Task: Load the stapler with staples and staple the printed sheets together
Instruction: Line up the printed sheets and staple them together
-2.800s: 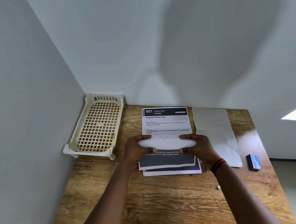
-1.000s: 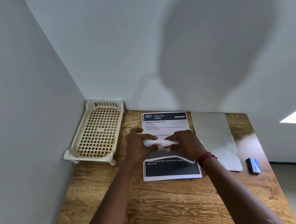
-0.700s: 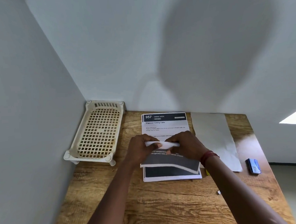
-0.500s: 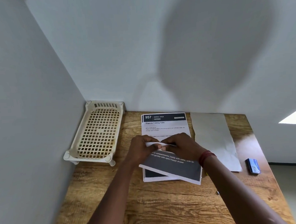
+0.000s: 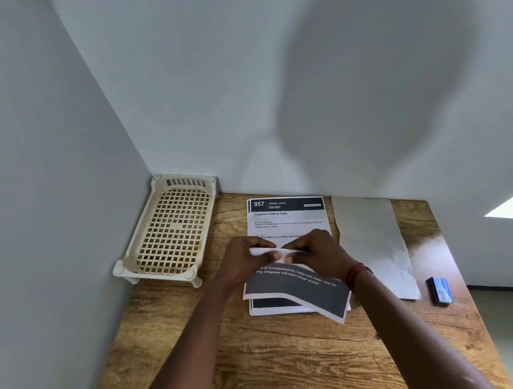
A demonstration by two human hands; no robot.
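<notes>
The person is leaning over the wooden table (image 5: 287,356) with both hands meeting above the stack of printed sheets (image 5: 286,219), which is lying flat near the back wall. The left hand (image 5: 244,263) and the right hand (image 5: 321,255) are both curling their fingers and pinching the white, bent-over part of the top sheet (image 5: 302,290) between them. Its dark-banded lower end is hanging skewed over the stack's near edge. Whether anything but paper is sitting in that pinch, I cannot tell. A red thread band (image 5: 357,273) is circling the right wrist. A plain white sheet (image 5: 370,242) is lying just beside the stack on its right, and a small blue box (image 5: 440,288) is resting further right, near the table's edge. A cream lattice tray (image 5: 161,274) is sitting in the left corner.
</notes>
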